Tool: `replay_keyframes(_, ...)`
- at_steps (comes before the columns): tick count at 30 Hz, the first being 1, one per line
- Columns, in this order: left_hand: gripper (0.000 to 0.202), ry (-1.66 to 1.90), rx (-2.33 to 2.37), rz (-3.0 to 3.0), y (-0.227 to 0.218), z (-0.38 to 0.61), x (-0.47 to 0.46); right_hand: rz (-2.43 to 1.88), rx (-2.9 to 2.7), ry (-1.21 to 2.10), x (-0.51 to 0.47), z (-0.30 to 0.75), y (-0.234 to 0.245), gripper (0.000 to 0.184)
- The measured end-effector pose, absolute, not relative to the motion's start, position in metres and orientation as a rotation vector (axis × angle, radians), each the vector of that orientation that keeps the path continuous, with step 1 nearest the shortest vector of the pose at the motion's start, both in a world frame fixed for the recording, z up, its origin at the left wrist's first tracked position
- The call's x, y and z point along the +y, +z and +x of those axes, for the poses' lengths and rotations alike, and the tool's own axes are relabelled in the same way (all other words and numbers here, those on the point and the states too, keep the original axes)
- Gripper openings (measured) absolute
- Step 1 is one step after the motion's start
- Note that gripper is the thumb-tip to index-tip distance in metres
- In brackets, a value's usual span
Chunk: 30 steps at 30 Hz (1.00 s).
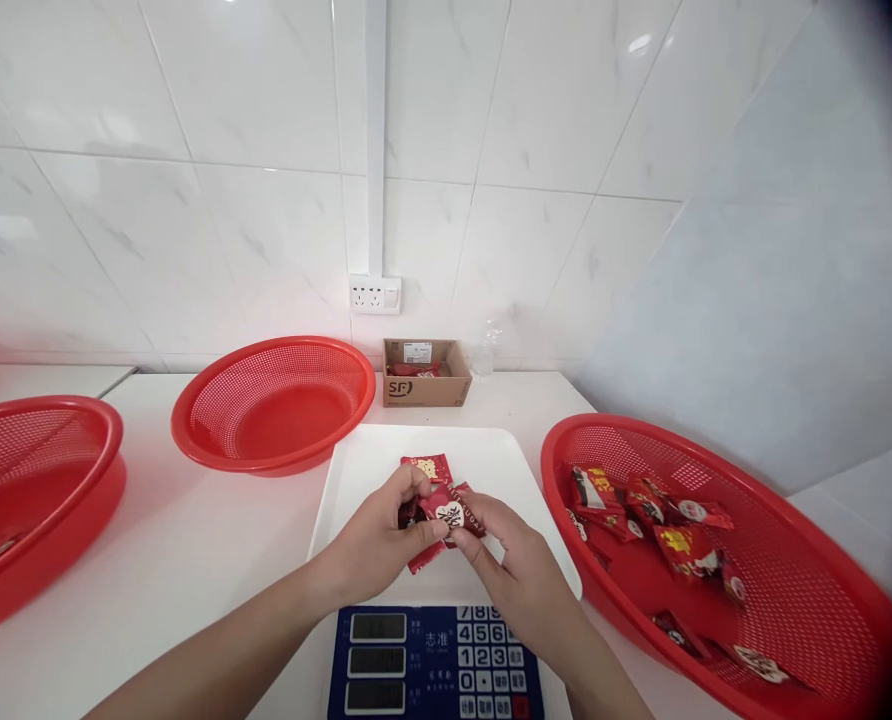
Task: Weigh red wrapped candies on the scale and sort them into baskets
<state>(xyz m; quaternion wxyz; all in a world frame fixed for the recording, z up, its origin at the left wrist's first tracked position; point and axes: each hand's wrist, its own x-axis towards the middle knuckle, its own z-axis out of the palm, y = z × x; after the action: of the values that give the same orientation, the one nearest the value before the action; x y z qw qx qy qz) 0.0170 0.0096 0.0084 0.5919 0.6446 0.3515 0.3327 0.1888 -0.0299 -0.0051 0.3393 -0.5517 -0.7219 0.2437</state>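
Observation:
Over the white tray (356, 470) of a weighing scale, my left hand (377, 535) and my right hand (517, 550) are closed on the same red candy packet (446, 508), thumbs on its front. Pale lettering and a cream-coloured patch mark its face. Behind and under it are other red packets (431, 466), partly hidden by my fingers. Whether those touch my hands or lie on the tray is hard to make out. Below the tray sits the scale's blue keypad panel (438, 665) with its displays.
To the right a red perforated basket (806, 560) holds several wrapped packets. Another red basket (273, 400) stands behind on the left, and a third basket (41, 540) at the far left contains a small packet. A cardboard box (427, 392) with red packets stands near the tiled wall.

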Motion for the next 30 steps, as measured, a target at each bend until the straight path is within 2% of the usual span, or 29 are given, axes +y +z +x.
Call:
replay_keyframes(4,0.029,0.749,0.764,1.423,0.011,0.018,0.003,-1.396,-1.78,0.84,-0.034,0.184,0.007,0.028)
replay_keyframes(9,0.025,0.832,0.865,1.43,0.011,0.022,-0.006,-1.303,-1.678,1.024,-0.036,0.18,0.005,0.029)
replay_keyframes(13,0.023,0.944,0.984,1.449,0.01,0.028,-0.009,-1.295,-1.664,1.119,-0.038,0.177,0.003,0.038)
replay_keyframes(19,0.023,0.978,0.885,1.347,0.007,0.028,-0.013,-1.293,-1.535,1.305,-0.043,0.175,0.004,0.019)
replay_keyframes(22,0.024,0.954,0.81,1.248,0.007,0.024,-0.012,-1.224,-1.446,1.295,-0.042,0.176,0.0,0.018)
replay_keyframes(28,0.029,0.892,0.791,1.086,0.003,0.019,-0.008,-1.272,-1.339,1.223,-0.037,0.185,-0.004,0.029)
replay_keyframes(30,0.031,0.889,0.824,1.086,0.002,0.02,-0.008,-1.268,-1.381,1.234,-0.037,0.184,-0.003,0.026)
